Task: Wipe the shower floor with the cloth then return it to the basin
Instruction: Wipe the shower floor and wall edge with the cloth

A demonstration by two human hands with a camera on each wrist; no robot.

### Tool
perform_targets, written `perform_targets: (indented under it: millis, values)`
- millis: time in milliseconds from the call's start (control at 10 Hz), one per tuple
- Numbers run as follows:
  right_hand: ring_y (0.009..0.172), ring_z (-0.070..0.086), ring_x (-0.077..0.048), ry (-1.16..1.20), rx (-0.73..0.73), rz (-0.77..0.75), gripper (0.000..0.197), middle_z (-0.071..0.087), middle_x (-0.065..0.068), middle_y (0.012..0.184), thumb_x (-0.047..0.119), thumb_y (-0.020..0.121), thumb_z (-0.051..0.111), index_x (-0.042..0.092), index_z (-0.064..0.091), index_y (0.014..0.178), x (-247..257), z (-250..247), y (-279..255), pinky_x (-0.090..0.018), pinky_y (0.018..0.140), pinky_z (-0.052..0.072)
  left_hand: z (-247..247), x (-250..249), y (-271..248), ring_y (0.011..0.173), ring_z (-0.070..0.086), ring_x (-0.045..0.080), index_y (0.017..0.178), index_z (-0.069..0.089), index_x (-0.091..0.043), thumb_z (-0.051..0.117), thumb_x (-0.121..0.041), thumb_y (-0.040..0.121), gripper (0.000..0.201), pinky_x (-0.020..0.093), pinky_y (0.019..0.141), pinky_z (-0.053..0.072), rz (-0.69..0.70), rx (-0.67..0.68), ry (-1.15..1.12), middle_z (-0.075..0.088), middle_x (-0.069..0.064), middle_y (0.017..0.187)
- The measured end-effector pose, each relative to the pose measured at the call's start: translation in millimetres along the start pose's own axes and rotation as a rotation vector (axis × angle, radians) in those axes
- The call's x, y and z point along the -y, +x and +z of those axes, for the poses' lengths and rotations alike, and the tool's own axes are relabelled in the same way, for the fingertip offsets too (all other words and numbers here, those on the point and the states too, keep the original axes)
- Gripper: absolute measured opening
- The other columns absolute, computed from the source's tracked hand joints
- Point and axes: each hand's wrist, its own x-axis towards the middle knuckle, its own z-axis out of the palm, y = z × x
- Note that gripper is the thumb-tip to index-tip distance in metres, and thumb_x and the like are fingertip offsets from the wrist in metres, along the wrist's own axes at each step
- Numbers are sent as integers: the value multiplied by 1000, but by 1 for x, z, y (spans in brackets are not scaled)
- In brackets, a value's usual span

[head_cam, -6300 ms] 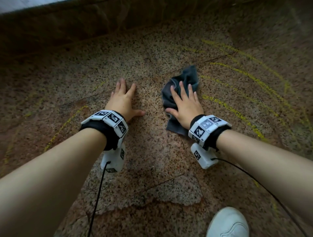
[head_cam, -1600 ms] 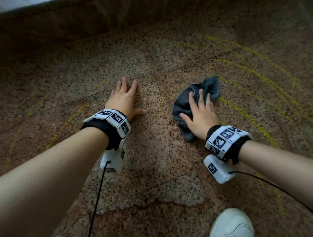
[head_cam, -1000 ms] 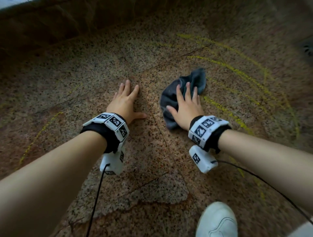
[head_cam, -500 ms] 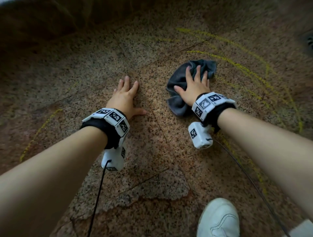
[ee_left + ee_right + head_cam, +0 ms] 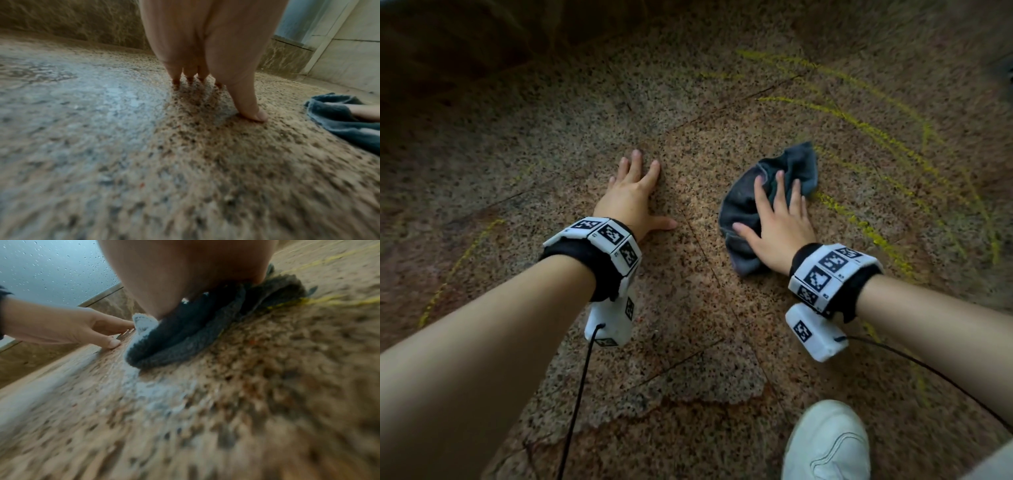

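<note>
A crumpled dark blue-grey cloth [image 5: 743, 202] lies on the speckled granite shower floor [image 5: 688, 301]. My right hand [image 5: 779, 219] lies flat on top of it, fingers straight and spread, pressing it down. The right wrist view shows the cloth [image 5: 185, 331] bunched under the heel of that hand. My left hand [image 5: 633, 195] rests flat on the bare floor to the left of the cloth, fingers straight, holding nothing; its fingertips [image 5: 255, 113] touch the stone in the left wrist view, where the cloth [image 5: 337, 123] shows at the right edge. The basin is not in view.
Yellow curved streaks [image 5: 866, 226] mark the floor to the right of the cloth and at far left. A brown stone kerb [image 5: 72, 22] runs along the far side, with wet glass [image 5: 51, 269] above it. My white shoe [image 5: 828, 442] stands near the bottom right. Cables trail from both wristbands.
My right hand has slid the cloth back toward me and a little to the right from its farther reach half a second ago. The left hand has stayed planted.
</note>
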Motion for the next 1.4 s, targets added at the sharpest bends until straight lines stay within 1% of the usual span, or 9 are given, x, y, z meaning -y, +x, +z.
perform_targets:
  millis: [200,300,400,600,700,800,1000,1100,1400]
  values:
    - [144,-13,-37,40,-52,41,84,-17,-14,157,62,91,34,23,-10,150,0,-24,38,-45,119,-3,1,0,-1,146,-11,24,151,2,-23,70,-46,75,105,39,118,1,3,-6,-2,-13,6,158]
    - [144,-12,-38,65,-70,54,82,-17,-14,157,61,92,34,22,-10,151,1,-29,45,-46,119,-3,1,0,-1,146,-11,24,151,2,-24,71,-46,75,105,38,118,1,3,-6,-6,-13,6,158]
    - [144,-13,-38,74,-62,48,79,-17,-14,157,58,94,32,22,-9,151,1,-26,38,-46,118,-3,0,0,-1,146,-11,23,151,1,-23,70,-46,75,105,38,118,1,1,2,-3,-13,6,158]
    - [144,-16,-37,12,0,-13,77,-18,-13,157,55,95,30,21,-12,150,-5,0,-12,-45,118,-2,0,1,-1,146,-11,24,151,1,-23,70,-47,75,105,39,118,1,5,-5,2,-13,6,158]
    - [143,-17,-38,-9,13,-10,77,-19,-14,157,55,95,30,21,-12,150,-6,8,-22,-45,118,-2,0,0,-1,146,-11,24,151,1,-23,70,-47,75,106,39,118,1,3,6,6,-13,6,158]
    - [143,-16,-40,-19,23,1,79,-19,-16,156,56,95,30,19,-13,150,-3,3,-13,-46,117,-3,0,0,0,146,-11,24,151,1,-23,70,-47,74,106,39,118,1,4,6,6,-13,6,158]
    - [144,-12,-40,-16,-25,18,79,-16,-15,157,58,94,31,21,-10,151,-8,-28,37,-46,118,-2,1,1,0,145,-12,24,151,1,-23,70,-47,75,106,39,118,1,3,7,10,-14,6,158]
    - [144,-12,-41,8,-47,53,80,-16,-16,157,59,93,31,21,-10,151,-4,-41,60,-47,118,-2,1,2,1,145,-12,25,151,1,-23,71,-47,74,107,40,118,1,16,-1,4,-14,7,158]
    - [144,-11,-40,21,-78,100,81,-15,-13,158,62,92,32,22,-7,151,4,-62,95,-47,118,-2,-1,1,0,146,-11,25,151,0,-23,68,-51,75,106,40,118,3,12,15,33,-14,7,158]
